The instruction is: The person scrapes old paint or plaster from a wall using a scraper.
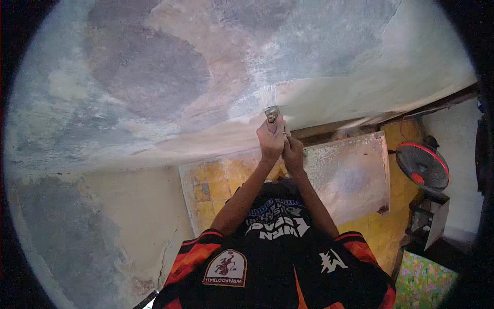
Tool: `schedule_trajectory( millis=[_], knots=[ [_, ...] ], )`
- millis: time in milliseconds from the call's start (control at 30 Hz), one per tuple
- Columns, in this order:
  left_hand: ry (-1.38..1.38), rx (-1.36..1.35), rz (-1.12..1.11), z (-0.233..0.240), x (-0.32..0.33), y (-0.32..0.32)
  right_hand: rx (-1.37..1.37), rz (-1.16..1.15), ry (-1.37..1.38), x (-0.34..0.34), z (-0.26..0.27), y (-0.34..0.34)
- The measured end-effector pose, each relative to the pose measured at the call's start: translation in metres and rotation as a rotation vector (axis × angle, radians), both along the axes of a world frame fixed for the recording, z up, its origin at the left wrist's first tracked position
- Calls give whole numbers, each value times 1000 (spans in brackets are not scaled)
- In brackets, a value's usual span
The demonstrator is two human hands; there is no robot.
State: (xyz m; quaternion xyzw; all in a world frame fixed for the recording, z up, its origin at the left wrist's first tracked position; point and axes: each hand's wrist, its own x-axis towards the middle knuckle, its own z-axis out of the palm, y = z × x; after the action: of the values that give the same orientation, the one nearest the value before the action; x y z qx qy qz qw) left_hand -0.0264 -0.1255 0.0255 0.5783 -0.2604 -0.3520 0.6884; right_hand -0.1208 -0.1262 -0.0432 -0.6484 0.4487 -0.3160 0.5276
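My left hand (271,141) is closed around a small metal hand tool, apparently a scraper (272,111), with its wide end up against the patchy painted wall (231,77). Just below and to the right, my right hand (293,153) is closed at the lower part of the same tool, touching my left hand; its fingers largely hide what they hold. Pale streaks mark the wall just above the metal end. Grey, bluish and cream patches cover the surface around it.
Behind my right forearm lies a pale, spattered board (347,174) on the yellow tiled floor (364,235). A fan with a red rim (422,167) stands at the right, near a small dark shelf unit (428,218). A flowered cloth (424,276) lies at the lower right. Another wall (142,201) rises at the left.
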Motion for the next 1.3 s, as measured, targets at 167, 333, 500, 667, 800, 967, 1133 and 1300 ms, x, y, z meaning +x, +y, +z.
schedule_trajectory(
  millis=[167,333,500,667,800,967,1133,1300],
  knots=[
    [50,-19,-31,-5,1,5,-10,45,25,-3,-17,1],
    [-121,58,34,8,-2,1,-393,-85,-58,2,-10,2],
    [28,-13,-6,4,-4,1,-246,-74,-136,4,1,-3],
    [5,0,-9,-2,4,5,-200,-75,-130,8,23,3],
    [7,-53,15,3,-1,-2,-378,-71,89,3,-29,-3],
    [-49,6,-25,3,4,4,-239,-137,-55,10,-23,5],
    [21,59,-31,17,-1,5,-469,-117,-9,5,-10,-1],
    [-33,-19,-5,-2,2,3,-119,-102,-78,8,9,8]
  ],
)
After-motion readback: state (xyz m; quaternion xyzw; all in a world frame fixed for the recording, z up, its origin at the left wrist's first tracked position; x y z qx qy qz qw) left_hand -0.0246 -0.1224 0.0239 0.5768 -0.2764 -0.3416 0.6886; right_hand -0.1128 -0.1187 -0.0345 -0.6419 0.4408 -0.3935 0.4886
